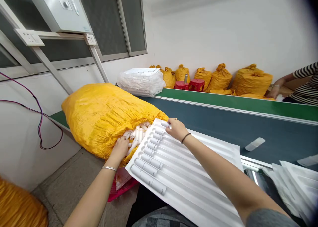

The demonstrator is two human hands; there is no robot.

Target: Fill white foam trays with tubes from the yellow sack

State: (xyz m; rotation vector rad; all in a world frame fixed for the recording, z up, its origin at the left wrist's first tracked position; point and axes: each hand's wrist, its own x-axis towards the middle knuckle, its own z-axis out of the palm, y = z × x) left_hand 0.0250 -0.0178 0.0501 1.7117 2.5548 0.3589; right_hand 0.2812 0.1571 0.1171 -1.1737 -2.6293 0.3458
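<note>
A white moulded tray (196, 174) with long parallel grooves lies slanted before me, its near end over my lap. Short white printed tubes (148, 167) lie in the grooves along its left end, some end to end. My right hand (177, 129) pinches a white tube (165, 124) at the groove in the tray's far left corner. My left hand (121, 149) is at the mouth of a big yellow woven sack (99, 111), its fingers curled among loose white tubes (137, 134). Its fingertips are hidden, so what they grip does not show.
A dark conveyor belt (213, 124) with green borders runs behind the tray, carrying a loose tube (255, 144). Stacked trays (295, 187) stand at right; a plastic-wrapped bundle (140, 81) sits behind the sack. Beyond are yellow sacks (220, 78), red stools (197, 84) and a person's striped sleeve (306, 69).
</note>
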